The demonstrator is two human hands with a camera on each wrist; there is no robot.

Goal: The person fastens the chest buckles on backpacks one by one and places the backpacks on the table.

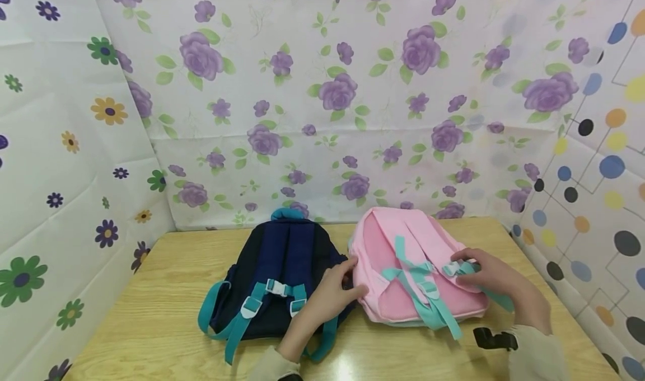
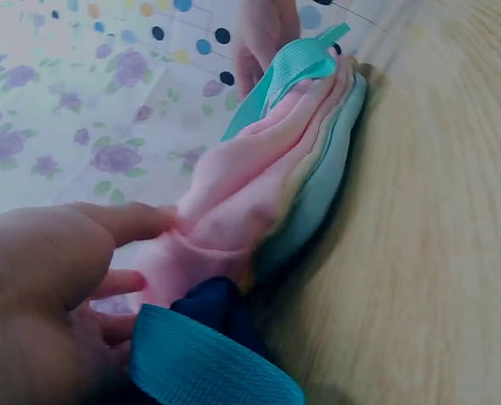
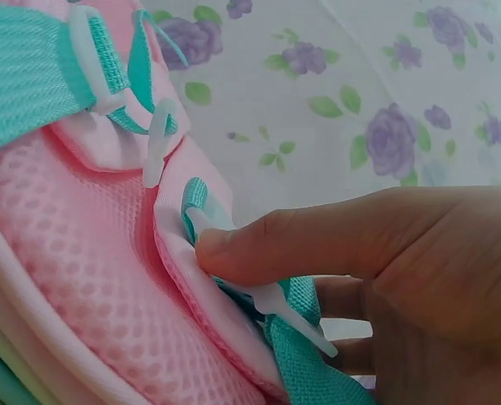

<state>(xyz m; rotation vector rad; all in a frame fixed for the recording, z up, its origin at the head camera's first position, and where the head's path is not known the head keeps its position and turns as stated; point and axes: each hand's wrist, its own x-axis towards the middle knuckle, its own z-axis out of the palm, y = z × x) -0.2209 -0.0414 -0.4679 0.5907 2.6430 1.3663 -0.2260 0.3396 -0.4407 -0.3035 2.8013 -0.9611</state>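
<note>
A pink backpack (image 1: 393, 302) with mint-green straps lies with its strap side up. My left hand (image 1: 335, 291) rests against its left side, with fingers spread and fingertips touching the pink fabric. In the left wrist view, my left hand (image 2: 56, 295) is beside a teal strap (image 2: 208, 363) of the other bag. With thumb and fingers, my right hand (image 1: 491, 272) pinches the right shoulder strap at its white plastic buckle (image 1: 452, 268). In the right wrist view, the thumb of my right hand (image 3: 335, 245) presses on that strap; its other fingers are partly hidden behind.
A navy backpack (image 1: 269, 258) with teal straps lies just left of the pink one, also strap side up, its white chest clip (image 1: 276, 287) fastened. Both bags are on a wooden table (image 1: 151, 308). Flowered cloth (image 1: 302, 174) hangs behind, and patterned sheets stand at both sides.
</note>
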